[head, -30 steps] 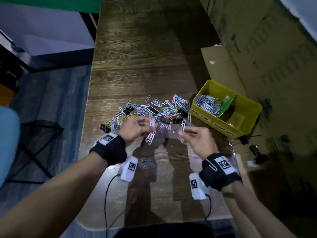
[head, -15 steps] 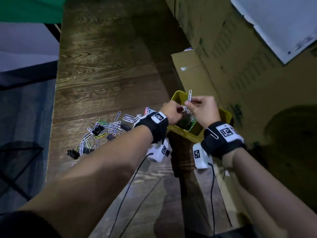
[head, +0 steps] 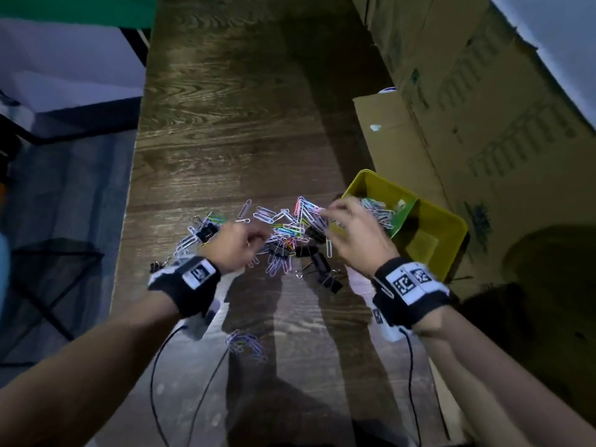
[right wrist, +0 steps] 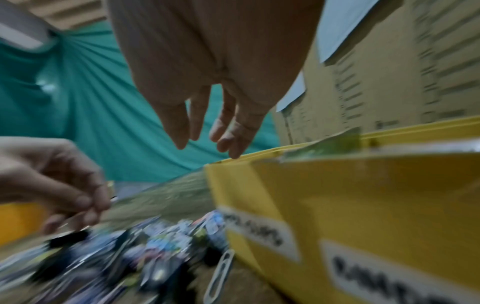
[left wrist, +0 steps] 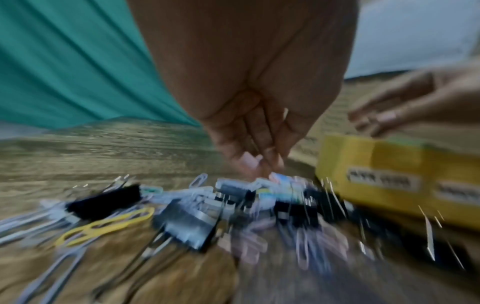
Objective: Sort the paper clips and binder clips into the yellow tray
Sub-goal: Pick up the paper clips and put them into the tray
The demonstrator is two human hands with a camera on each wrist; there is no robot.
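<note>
Right hand hangs loose-fingered, empty, by the yellow tray; only the wrist view shows that. Left hand curls over the clip pile, possibly empty, blurred. Wooden table, cardboard boxes right.

The clip pile is lying on the table just left of the tray — boxes are standing behind it, and 1 small clip bunch is sitting nearer the person.

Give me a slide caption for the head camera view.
Both hands, left and right, hover over mixed clips beside a yellow tray partly filled with paper clips.
</note>
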